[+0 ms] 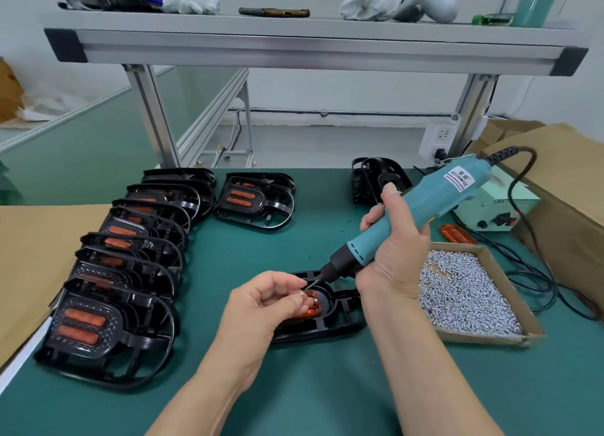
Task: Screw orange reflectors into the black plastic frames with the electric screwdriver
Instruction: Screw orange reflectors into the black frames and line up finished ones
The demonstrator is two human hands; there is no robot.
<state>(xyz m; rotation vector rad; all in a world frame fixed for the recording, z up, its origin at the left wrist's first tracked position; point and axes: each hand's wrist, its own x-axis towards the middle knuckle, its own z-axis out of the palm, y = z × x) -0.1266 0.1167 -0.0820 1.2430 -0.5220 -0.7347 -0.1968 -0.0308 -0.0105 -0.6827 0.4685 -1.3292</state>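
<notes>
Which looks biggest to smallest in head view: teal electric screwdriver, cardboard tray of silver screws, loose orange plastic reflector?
1-2. Cardboard tray of silver screws, teal electric screwdriver: alike; screwdriver is held nearer the camera, so unranked.
3. Loose orange plastic reflector.

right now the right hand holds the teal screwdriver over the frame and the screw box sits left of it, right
No. The head view shows the screw box right of the frame, not left. The right hand does hold the teal screwdriver over it.

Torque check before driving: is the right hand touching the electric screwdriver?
Touching. The head view shows the right hand, fingers curled round the electric screwdriver, no gap.
</notes>
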